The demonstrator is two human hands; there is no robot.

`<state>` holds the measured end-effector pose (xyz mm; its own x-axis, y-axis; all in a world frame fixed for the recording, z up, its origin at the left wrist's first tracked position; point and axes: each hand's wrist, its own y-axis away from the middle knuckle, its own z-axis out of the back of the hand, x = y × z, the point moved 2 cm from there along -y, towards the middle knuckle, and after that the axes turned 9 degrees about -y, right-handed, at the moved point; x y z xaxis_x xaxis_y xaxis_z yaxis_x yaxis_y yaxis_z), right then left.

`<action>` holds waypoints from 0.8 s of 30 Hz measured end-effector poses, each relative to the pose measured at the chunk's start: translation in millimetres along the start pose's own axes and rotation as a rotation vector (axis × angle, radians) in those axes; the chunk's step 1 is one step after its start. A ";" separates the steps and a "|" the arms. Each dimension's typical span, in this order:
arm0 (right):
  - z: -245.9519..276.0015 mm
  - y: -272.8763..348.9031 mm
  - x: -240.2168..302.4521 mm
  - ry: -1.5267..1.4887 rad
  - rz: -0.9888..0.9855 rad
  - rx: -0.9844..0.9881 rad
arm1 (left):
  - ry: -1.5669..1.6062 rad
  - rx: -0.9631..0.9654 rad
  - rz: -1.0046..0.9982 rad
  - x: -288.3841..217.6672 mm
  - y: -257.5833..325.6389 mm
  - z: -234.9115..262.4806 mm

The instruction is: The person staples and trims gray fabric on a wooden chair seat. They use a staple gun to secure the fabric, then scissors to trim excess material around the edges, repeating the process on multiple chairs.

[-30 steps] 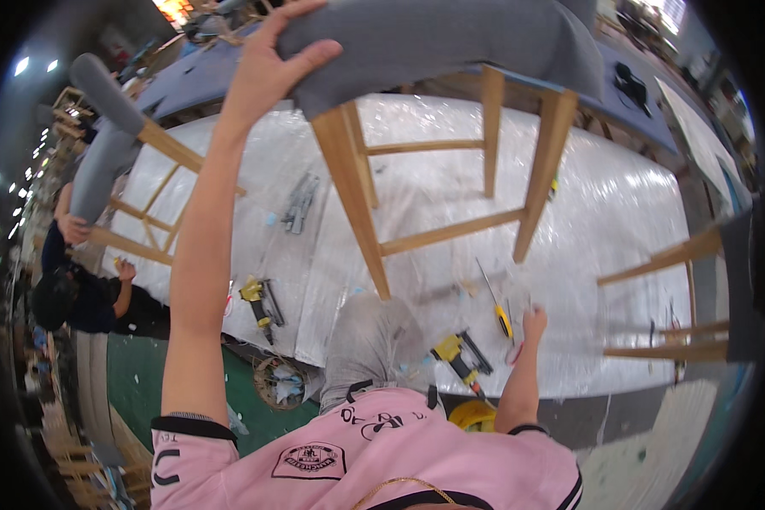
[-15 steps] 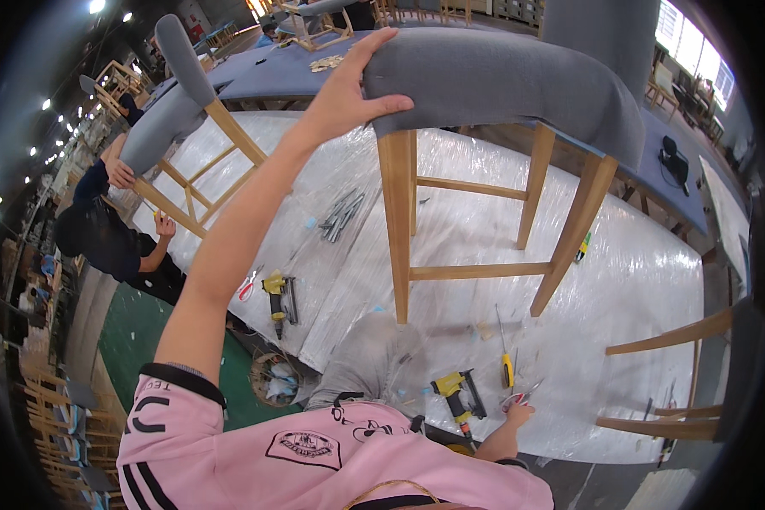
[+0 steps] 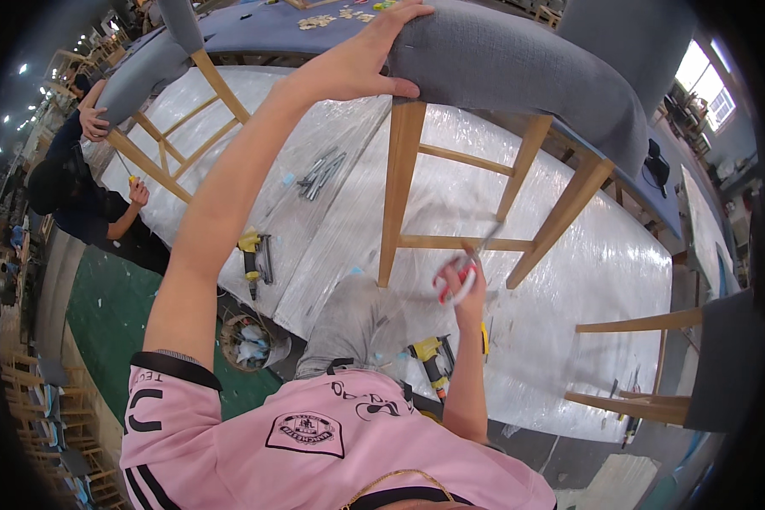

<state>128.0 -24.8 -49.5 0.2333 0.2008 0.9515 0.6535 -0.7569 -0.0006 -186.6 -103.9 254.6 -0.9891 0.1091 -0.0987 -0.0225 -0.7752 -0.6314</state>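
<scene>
Head view, looking down: left hand (image 3: 374,59) spread wide and pressed over the edge of the grey upholstered seat of the chair (image 3: 518,72), fingers wrapped on the fabric, steadying it where it stands on the plastic-covered counter (image 3: 569,289); right hand (image 3: 469,285) closed round red-handled scissors (image 3: 455,280), blades blurred and pointing up toward the wooden rung (image 3: 450,244) between the legs, whether touching the wood impossible to tell. Best done, by judgement, with the left hand kept firm on the seat edge so the frame cannot rock; scissors brought in slowly, tips angled away from the wrist and the fabric; cut made close to the wood without scoring it. Worth minding the yellow nail gun (image 3: 430,355) just below the right forearm and a second yellow tool (image 3: 252,255) at the counter's near edge; loose metal parts (image 3: 319,172) lying further up. Off to the left, another person's hand (image 3: 93,123) on a second chair (image 3: 157,72), well apart.
</scene>
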 end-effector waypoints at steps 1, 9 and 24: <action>-24.8 -12.9 13.1 -0.012 0.037 0.059 | -0.026 0.195 0.020 3.8 -1.7 2.3; -121.2 -85.5 59.4 0.230 0.441 0.269 | -0.158 0.127 0.061 0.3 5.7 -2.8; -149.5 -81.9 87.7 0.137 0.489 0.203 | -0.170 0.119 -0.017 4.8 13.0 -3.9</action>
<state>-12.7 -38.2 80.1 0.4580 -0.2378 0.8566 0.6211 -0.6038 -0.4997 -191.1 -111.0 242.9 -0.9985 0.0241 0.0490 -0.0467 -0.8431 -0.5357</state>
